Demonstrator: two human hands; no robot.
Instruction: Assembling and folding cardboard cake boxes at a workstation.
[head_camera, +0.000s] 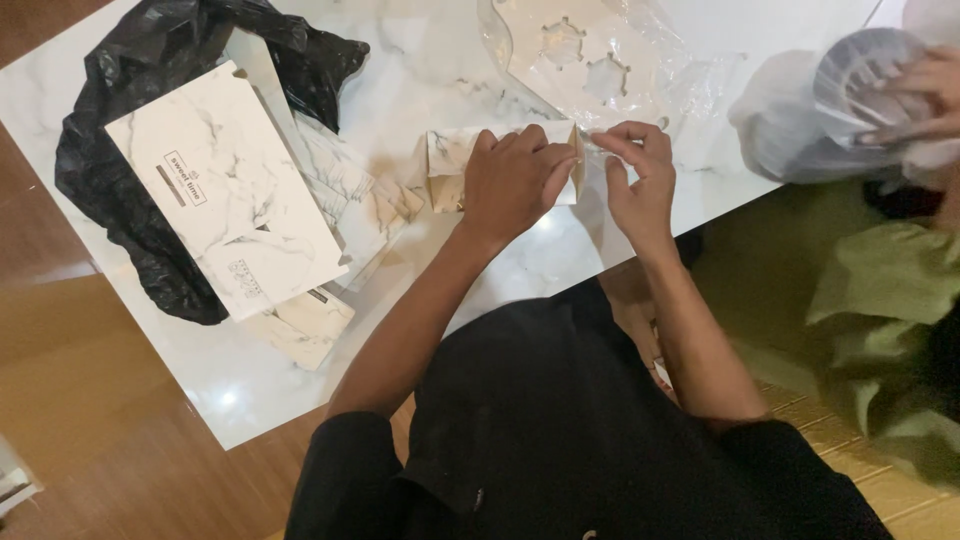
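Now | left hand (515, 180) flat on marbled folded box (448, 160) | right hand (640, 175) grip pinching its edge

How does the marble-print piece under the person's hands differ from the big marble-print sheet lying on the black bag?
The small folded piece is compact and creased; the large flat sheet lies spread out, unfolded. The left hand presses on the small folded piece and the right hand pinches at its edge; no hand touches the large flat sheet. The small piece sits on the table, the sheet on the black bag. Both share a white marble pattern.
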